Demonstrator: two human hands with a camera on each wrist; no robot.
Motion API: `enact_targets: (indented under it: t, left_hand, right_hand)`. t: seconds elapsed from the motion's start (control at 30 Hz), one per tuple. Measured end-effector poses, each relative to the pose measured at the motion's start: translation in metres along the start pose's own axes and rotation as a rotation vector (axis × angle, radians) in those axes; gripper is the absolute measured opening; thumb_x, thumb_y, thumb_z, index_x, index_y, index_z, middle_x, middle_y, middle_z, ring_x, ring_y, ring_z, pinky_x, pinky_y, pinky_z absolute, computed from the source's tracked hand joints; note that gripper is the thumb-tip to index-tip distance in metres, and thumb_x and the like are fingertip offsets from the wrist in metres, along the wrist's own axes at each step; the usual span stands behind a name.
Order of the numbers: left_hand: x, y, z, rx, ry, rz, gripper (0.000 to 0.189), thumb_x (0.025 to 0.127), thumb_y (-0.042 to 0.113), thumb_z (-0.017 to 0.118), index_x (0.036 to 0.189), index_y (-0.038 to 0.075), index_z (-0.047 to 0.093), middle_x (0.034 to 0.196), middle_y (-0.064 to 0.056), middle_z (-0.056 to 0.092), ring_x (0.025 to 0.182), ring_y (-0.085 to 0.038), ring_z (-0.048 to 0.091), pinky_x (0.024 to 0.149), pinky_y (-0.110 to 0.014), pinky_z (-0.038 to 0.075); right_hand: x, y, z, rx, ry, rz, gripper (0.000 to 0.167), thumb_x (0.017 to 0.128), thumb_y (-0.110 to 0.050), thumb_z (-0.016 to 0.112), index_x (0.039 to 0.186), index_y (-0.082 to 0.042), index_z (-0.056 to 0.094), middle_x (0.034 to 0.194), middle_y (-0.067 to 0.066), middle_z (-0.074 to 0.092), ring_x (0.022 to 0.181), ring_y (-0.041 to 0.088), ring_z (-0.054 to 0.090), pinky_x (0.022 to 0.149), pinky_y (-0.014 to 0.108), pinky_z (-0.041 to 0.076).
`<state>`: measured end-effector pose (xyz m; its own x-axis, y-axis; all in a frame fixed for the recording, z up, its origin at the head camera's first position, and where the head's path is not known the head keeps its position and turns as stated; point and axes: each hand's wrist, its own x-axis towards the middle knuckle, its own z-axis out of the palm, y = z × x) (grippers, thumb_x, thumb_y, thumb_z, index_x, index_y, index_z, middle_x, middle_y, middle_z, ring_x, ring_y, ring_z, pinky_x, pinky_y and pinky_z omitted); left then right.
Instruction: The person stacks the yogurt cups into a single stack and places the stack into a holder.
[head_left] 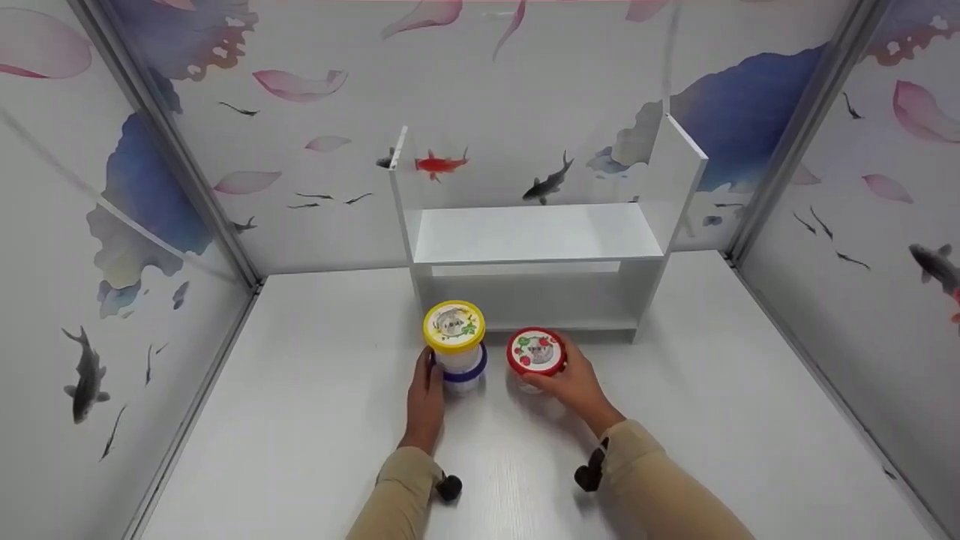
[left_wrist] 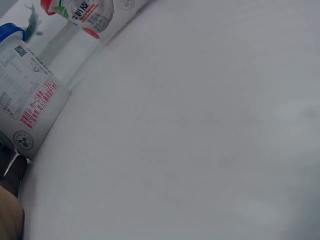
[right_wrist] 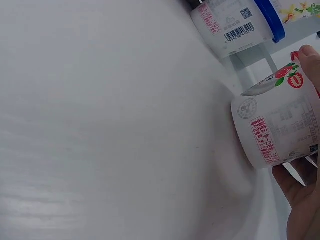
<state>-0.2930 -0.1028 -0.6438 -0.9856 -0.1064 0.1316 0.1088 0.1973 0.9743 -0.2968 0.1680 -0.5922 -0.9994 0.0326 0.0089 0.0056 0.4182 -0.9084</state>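
My right hand [head_left: 577, 382] grips a white tub with a red lid [head_left: 536, 350], thumb near the lid and fingers round the far side. Strawberries are printed on this red-lidded tub [right_wrist: 280, 117] in the right wrist view, where its base looks slightly raised off the table. To its left, a tub with a yellow lid [head_left: 454, 326] stands stacked on a tub with a blue lid [head_left: 463, 381]. My left hand [head_left: 426, 405] holds the blue-lidded tub from its left side; some of those fingers are hidden behind it. The left wrist view shows the blue-lidded tub's [left_wrist: 30, 95] printed side.
A white two-level shelf [head_left: 536, 234] with upright side panels stands just behind the tubs. Below it spreads the white table [head_left: 322, 375]. Walls printed with fish and petals [head_left: 315, 135] enclose the table at the back and both sides.
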Motion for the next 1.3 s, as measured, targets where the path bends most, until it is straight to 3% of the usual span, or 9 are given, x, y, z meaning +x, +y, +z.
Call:
enact_targets:
  t: [0.27, 0.67, 1.0, 1.3]
  left_hand:
    - [0.000, 0.000, 0.001, 0.017, 0.014, -0.031, 0.082, 0.097, 0.074, 0.038, 0.161, 0.023, 0.028, 0.165, 0.000, 0.030, 0.151, -0.024, 0.027, 0.123, -0.047, 0.023]
    - [-0.002, 0.003, 0.002, 0.023, 0.007, 0.005, 0.073, 0.101, 0.065, 0.040, 0.160, 0.023, 0.029, 0.164, -0.001, 0.031, 0.151, -0.024, 0.028, 0.123, -0.047, 0.023]
    - [-0.003, 0.005, 0.002, 0.060, -0.001, -0.015, 0.069, 0.104, 0.060, 0.039, 0.161, 0.022, 0.028, 0.165, -0.001, 0.030, 0.151, -0.023, 0.027, 0.123, -0.046, 0.023]
    - [-0.001, 0.005, 0.001, 0.062, -0.021, -0.012, 0.077, 0.100, 0.068, 0.037, 0.162, 0.023, 0.026, 0.166, 0.000, 0.027, 0.153, -0.022, 0.023, 0.124, -0.046, 0.020]
  right_hand:
    - [0.006, -0.013, -0.008, -0.016, 0.007, -0.004, 0.115, 0.064, -0.050, 0.094, 0.155, -0.011, 0.034, 0.147, 0.012, 0.050, 0.134, 0.032, 0.048, 0.110, 0.053, 0.044]
    - [0.012, -0.033, -0.023, -0.036, -0.006, -0.042, 0.113, 0.068, -0.051, 0.092, 0.155, -0.009, 0.032, 0.145, 0.012, 0.050, 0.132, 0.031, 0.049, 0.107, 0.051, 0.047]
    - [0.017, -0.050, -0.033, -0.054, -0.001, -0.021, 0.114, 0.065, -0.054, 0.092, 0.153, -0.010, 0.034, 0.145, 0.011, 0.050, 0.132, 0.031, 0.049, 0.108, 0.051, 0.046]
    - [0.023, -0.067, -0.041, -0.052, -0.010, -0.022, 0.108, 0.072, -0.048, 0.090, 0.155, -0.008, 0.033, 0.147, 0.013, 0.049, 0.134, 0.033, 0.047, 0.109, 0.051, 0.045]
